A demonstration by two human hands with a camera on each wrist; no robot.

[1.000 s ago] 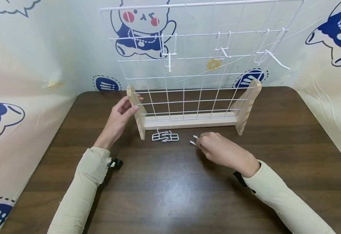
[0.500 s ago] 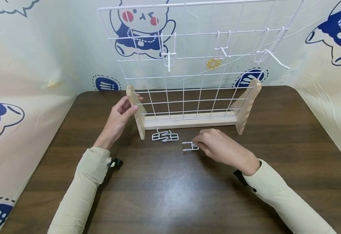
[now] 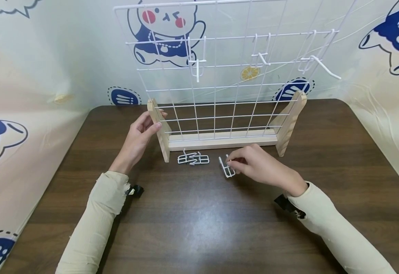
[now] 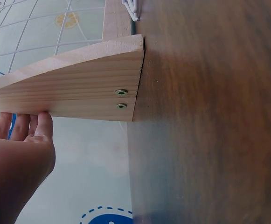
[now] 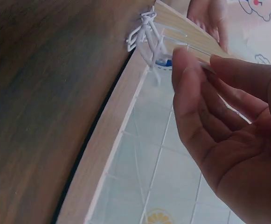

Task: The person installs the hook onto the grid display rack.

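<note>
A white wire grid panel (image 3: 220, 76) stands in a wooden base (image 3: 220, 140) on the dark table (image 3: 199, 220). My left hand (image 3: 158, 121) holds the left wooden foot (image 3: 161, 144), thumb in front and fingers behind; in the left wrist view the fingers (image 4: 28, 126) lie along the foot's edge (image 4: 79, 88). My right hand (image 3: 229, 163) pinches one white wire hook (image 3: 227, 169) just above the table in front of the base. A small pile of white hooks (image 3: 193, 158) lies left of it, also seen in the right wrist view as a tangle of hooks (image 5: 143, 32).
Three white hooks hang on the grid: a left one (image 3: 197, 66), a middle one (image 3: 261, 57) and a right one (image 3: 319, 64). The right wooden foot (image 3: 290, 121) stands at the far side. A cartoon-printed cloth (image 3: 31, 76) walls in the table.
The right hand has turned the white hook from lying flat to pointing toward me and shifted slightly toward the base. The left hand has not moved.
</note>
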